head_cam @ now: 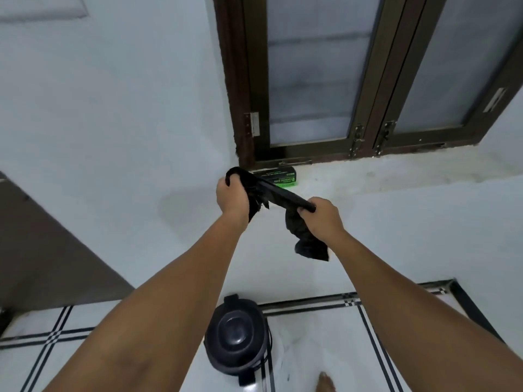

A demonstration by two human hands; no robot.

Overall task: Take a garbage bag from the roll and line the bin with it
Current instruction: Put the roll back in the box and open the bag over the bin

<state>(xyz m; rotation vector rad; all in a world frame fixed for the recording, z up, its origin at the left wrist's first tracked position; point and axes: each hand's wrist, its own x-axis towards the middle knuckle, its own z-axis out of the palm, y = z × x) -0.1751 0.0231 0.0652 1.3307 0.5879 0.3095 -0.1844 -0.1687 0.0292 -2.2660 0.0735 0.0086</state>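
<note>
Left hand (230, 195): raised in front of the window sill, fingers curled tight around one end of the black garbage bag (278, 198), a loop of plastic sticking out above the fist.
Right hand (324, 217): lower and to the right, fingers clamped on the other part of the same bag.
Garbage bag: a twisted black strip stretched taut between the two fists, sloping down from left to right; a crumpled tail hangs below the right hand, and a shorter ragged piece hangs under the left wrist.
Roll box (278, 178): dark box with green print, lying on the white window sill (396, 171) just behind the left hand, partly hidden by the bag.
Bin (237, 332): small, round and dark, lid shut, standing on the tiled floor (317, 343) below and between the forearms; no liner can be seen on it.
Window (353, 80): dark-framed, frosted panes, closed, above the sill.
Foot (325, 381): bare, at the bottom edge, right of the bin.
</note>
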